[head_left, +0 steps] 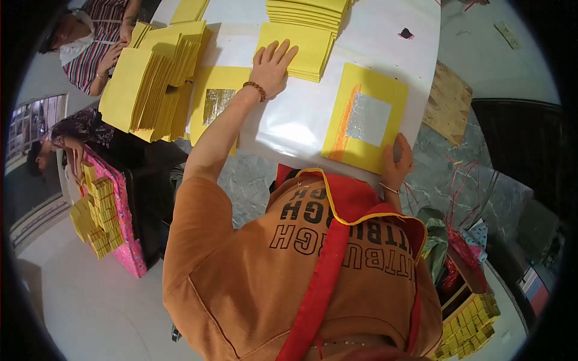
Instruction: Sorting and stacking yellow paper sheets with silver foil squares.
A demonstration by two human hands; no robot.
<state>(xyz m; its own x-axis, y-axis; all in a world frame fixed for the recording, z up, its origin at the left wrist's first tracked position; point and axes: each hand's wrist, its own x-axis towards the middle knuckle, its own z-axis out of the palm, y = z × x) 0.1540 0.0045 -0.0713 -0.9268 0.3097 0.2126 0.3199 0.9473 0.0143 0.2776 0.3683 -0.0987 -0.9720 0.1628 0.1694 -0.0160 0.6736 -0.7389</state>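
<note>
We see left hand (272,65) fingers (282,49) spread flat, open, pressing yellow paper stack (301,48) on white tabletop (289,123). Right hand (397,161) fingers closed, pinching near corner of yellow sheet with silver foil square (365,117) at tabletop edge. 1 more foil sheet (215,99) lies under left forearm; fanned yellow pile (144,90) further left, beside 2 other people.

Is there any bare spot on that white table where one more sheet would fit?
Yes: the bare white table between the left hand and the yellow sheet with a silver foil square, which the right hand holds. Another bare strip lies at the far right around a small dark scrap. The left side is crowded with fanned stacks of yellow paper.
</note>
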